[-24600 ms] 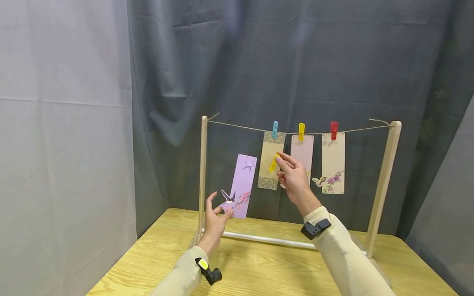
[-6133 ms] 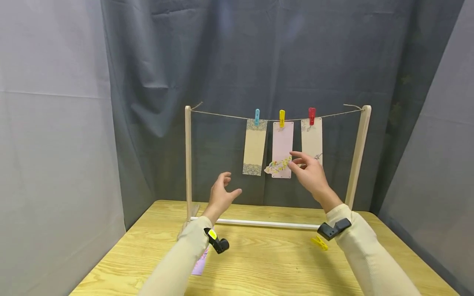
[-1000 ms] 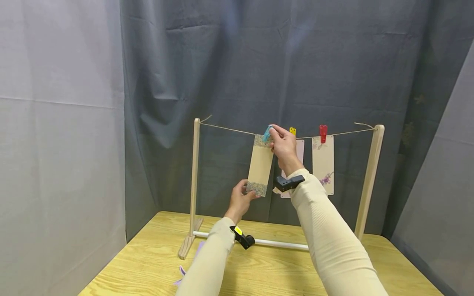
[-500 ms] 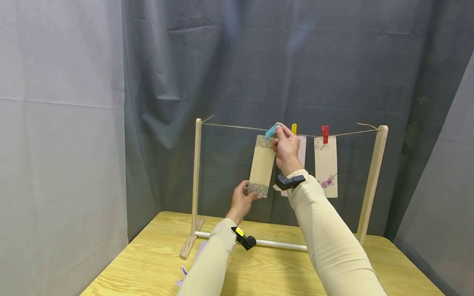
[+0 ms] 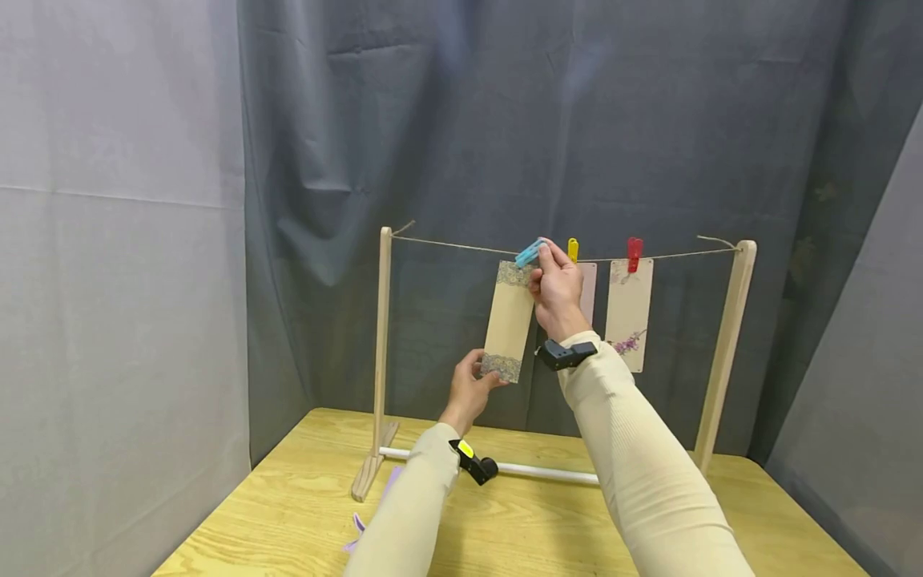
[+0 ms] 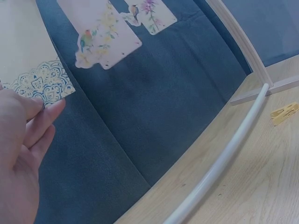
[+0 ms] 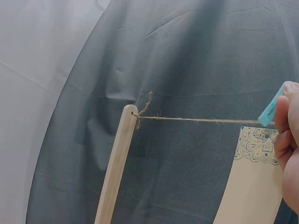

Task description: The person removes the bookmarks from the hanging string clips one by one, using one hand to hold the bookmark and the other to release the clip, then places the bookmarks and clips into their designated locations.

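Observation:
My left hand (image 5: 469, 393) pinches the lower edge of a cream bookmark (image 5: 510, 316) with blue-grey lace bands, thumb in front and fingers behind. My right hand (image 5: 558, 288) pinches a light-blue clothespin (image 5: 530, 253) between thumb and fingertips. The clothespin leans over, its tip at the string (image 7: 201, 120); whether it bites the string I cannot tell. In the right wrist view the bookmark's top edge lies just below the string, apart from the clothespin. A pink bookmark (image 5: 588, 288), partly behind my right hand, hangs from a yellow clothespin (image 5: 573, 249).
A red clothespin (image 5: 634, 254) holds a floral bookmark (image 5: 629, 308). The string spans two wooden posts (image 5: 381, 344) joined by a white rod (image 5: 548, 474). A loose yellow clothespin (image 6: 285, 113) lies on the table; a purple bookmark (image 5: 392, 481) lies partly under my left sleeve.
The purple bookmark and loose yellow clothespin, held at first, lie on the table. Both hands have taken hold at the cream bookmark; the blue clothespin has tilted up off its top edge.

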The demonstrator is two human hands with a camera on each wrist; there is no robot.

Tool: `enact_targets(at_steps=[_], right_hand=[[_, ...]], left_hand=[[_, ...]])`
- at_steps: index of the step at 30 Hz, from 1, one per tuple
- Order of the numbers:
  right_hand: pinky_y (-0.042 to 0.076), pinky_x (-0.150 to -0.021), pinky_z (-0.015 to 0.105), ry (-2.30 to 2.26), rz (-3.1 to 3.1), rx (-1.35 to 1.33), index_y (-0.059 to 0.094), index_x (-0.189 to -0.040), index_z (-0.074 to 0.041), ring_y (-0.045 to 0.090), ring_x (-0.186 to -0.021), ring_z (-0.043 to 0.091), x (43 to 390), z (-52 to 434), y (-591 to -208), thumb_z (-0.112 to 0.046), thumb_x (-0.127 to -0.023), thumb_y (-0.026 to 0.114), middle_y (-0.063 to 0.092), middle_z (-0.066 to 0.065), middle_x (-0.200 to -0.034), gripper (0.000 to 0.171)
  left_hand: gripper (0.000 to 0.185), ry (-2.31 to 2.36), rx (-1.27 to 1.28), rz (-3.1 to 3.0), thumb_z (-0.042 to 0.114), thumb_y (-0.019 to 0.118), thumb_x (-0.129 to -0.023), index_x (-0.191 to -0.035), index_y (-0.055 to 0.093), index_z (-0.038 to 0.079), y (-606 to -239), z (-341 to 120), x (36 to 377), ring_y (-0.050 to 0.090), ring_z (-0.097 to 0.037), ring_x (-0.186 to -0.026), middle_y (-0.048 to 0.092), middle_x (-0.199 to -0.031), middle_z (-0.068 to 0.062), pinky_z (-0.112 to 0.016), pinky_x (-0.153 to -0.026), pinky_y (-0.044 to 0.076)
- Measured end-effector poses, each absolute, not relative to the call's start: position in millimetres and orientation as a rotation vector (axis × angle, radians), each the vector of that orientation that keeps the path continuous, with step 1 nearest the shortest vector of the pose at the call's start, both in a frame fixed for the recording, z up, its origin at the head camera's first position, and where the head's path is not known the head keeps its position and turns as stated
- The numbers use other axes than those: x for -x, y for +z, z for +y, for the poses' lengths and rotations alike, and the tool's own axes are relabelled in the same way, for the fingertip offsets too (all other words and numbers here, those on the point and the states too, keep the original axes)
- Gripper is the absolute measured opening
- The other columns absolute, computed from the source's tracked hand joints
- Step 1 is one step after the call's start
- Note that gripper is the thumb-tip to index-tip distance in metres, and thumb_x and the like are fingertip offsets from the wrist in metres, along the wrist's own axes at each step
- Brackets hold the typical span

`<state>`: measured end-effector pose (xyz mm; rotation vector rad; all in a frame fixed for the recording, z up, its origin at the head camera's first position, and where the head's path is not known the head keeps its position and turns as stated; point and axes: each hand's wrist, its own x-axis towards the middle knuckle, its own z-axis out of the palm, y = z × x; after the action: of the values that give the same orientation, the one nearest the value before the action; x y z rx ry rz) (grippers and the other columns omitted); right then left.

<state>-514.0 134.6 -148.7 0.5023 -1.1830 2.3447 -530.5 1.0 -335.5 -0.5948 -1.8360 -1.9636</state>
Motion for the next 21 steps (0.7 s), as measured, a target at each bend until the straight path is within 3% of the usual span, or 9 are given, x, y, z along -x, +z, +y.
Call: enact_targets(at_steps=[8,13,21], right_hand=[[0.036,-0.044,0.016,2.382,-1.175,-0.517,0.065,-0.139,-0.008,0.051,-0.051,0.001,510.7,135.7,-147.9,-0.016,-0.106,0.06,0.062,0.005,-0.094,0.035],[0.036,-0.044,0.016,2.394,-1.167,-0.525,0.065,-0.139,-0.008,0.051,-0.05,0.001,512.5,134.1,-148.1,-0.015,-0.106,0.06,0.061,0.004,-0.091,0.034],[0.036,-0.044,0.016,2.407,-1.179,-0.523,0.065,-0.14,-0.009,0.051,-0.052,0.001,513.3,130.9,-150.3,-0.016,-0.106,0.06,0.06,0.004,-0.089,0.035]], left_hand=[[0.041,-1.99,0.612,-1.814,-0.013,0.062,-0.095,-0.134,0.06,0.003,-334.2,-0.1,533.1,0.074,-0.04,-0.09,0.061,-0.103,-0.018,-0.039,-0.089,0.057],[0.044,-1.98,0.611,-1.814,-0.013,0.062,-0.095,-0.137,0.058,0.001,-334.1,-2.4,533.3,0.075,-0.032,-0.085,0.057,-0.106,-0.019,-0.042,-0.089,0.057],[0.047,-1.964,0.588,-1.836,-0.01,0.062,-0.097,-0.141,0.055,0.002,-336.5,-5.3,532.7,0.074,-0.036,-0.09,0.056,-0.111,-0.02,-0.041,-0.09,0.056]])
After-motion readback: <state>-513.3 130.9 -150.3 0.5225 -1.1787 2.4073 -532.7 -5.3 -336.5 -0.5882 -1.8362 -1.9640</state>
